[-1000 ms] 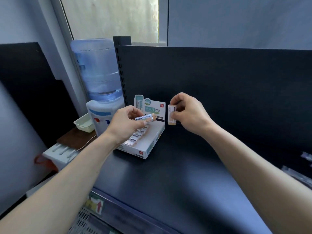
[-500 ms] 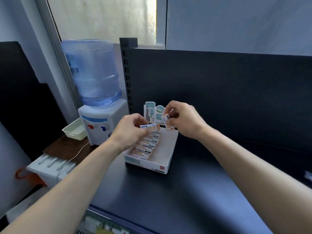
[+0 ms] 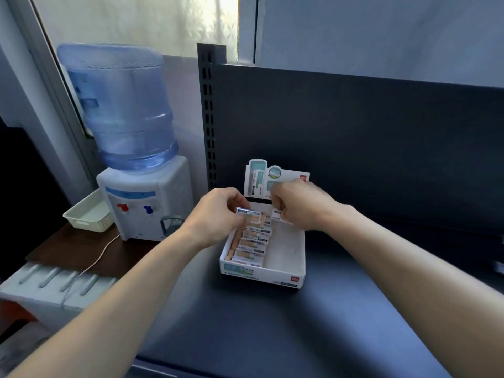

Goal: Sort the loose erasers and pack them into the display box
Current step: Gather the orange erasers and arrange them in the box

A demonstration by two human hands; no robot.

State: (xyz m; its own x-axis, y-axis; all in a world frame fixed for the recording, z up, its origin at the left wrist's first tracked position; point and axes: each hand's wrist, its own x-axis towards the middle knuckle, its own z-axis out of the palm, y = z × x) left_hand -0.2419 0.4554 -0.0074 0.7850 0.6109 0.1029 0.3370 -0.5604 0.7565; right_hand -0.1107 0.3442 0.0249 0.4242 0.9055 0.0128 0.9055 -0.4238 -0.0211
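A white display box [image 3: 289, 278] with a printed upright back card sits on the dark shelf [image 3: 259, 328]. Several sleeved erasers [image 3: 252, 242] lie in a row down its left side; its right side is bare. My left hand [image 3: 215, 216] pinches one eraser [image 3: 249, 212] above the far end of that row. My right hand [image 3: 297, 205] pinches another eraser [image 3: 276, 214] over the box's far right part, in front of the back card. The two hands are close together, fingertips almost meeting.
A water dispenser [image 3: 144, 203] with a blue bottle stands left of the shelf upright [image 3: 208, 118]. A cream basket [image 3: 87, 216] and a white cable [image 3: 90, 266] lie on the brown side table. The dark back panel [image 3: 381, 145] rises behind the box.
Both hands have dropped lower over the box, each still holding its eraser. The right hand moved left and down into the box's far right part. The view tilted downward.
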